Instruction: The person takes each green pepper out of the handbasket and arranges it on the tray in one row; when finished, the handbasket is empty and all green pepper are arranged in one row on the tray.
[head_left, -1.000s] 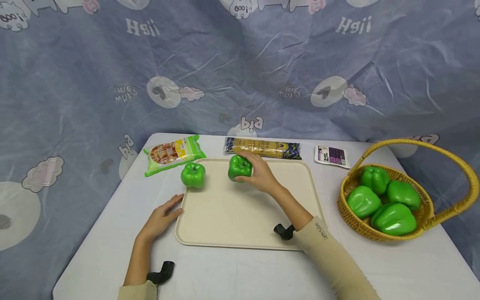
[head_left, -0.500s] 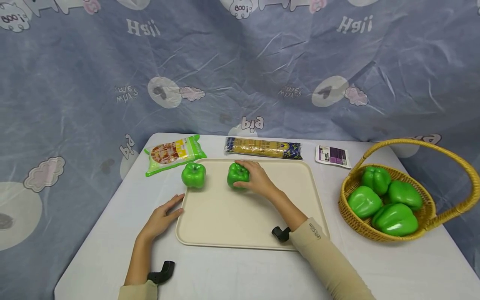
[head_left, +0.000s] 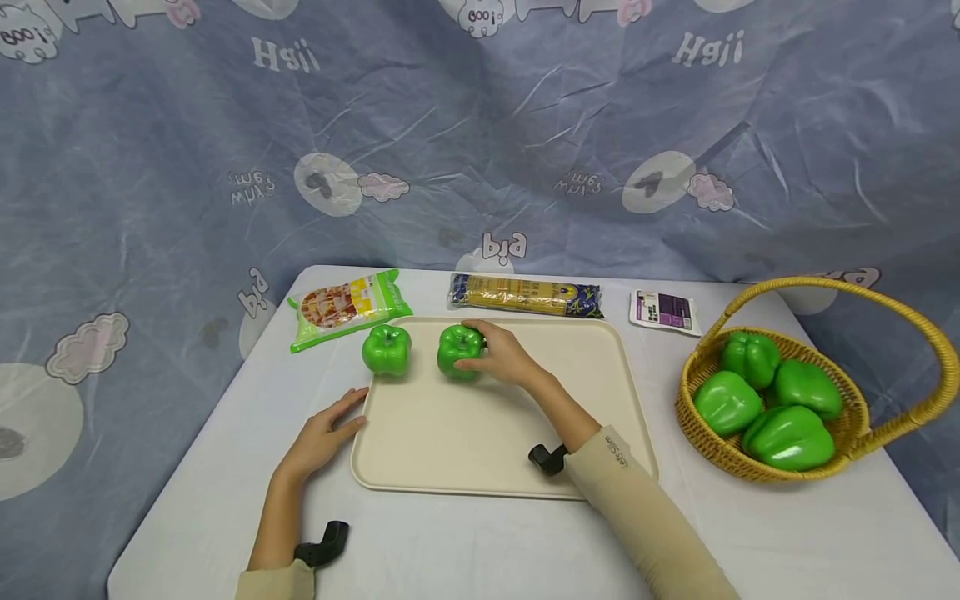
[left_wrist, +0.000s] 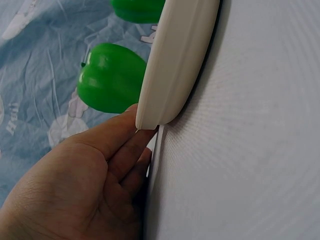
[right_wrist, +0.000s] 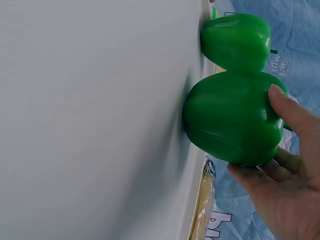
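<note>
My right hand (head_left: 504, 353) grips a green bell pepper (head_left: 454, 350) between thumb and fingers, over the back left part of the beige tray (head_left: 495, 433). Its base is at or just above the tray surface; I cannot tell if it touches. In the right wrist view the thumb lies on the stem end of this pepper (right_wrist: 232, 117). Another bell pepper (head_left: 387, 350) stands at the tray's back left corner, a little to the left. My left hand (head_left: 318, 437) rests on the table with extended fingers touching the tray's left edge, as the left wrist view shows.
A wicker basket (head_left: 697, 437) with a tall handle and several green bell peppers stands at the right. Behind the tray lie a green-edged food packet (head_left: 345, 308), a pack of spaghetti (head_left: 525, 296) and a small white-and-purple pouch (head_left: 663, 312). A patterned curtain (head_left: 480, 125) hangs behind the table.
My right hand has brought its bell pepper lower and then to the left, nearer the pepper in the corner. The left hand has stayed in place.
</note>
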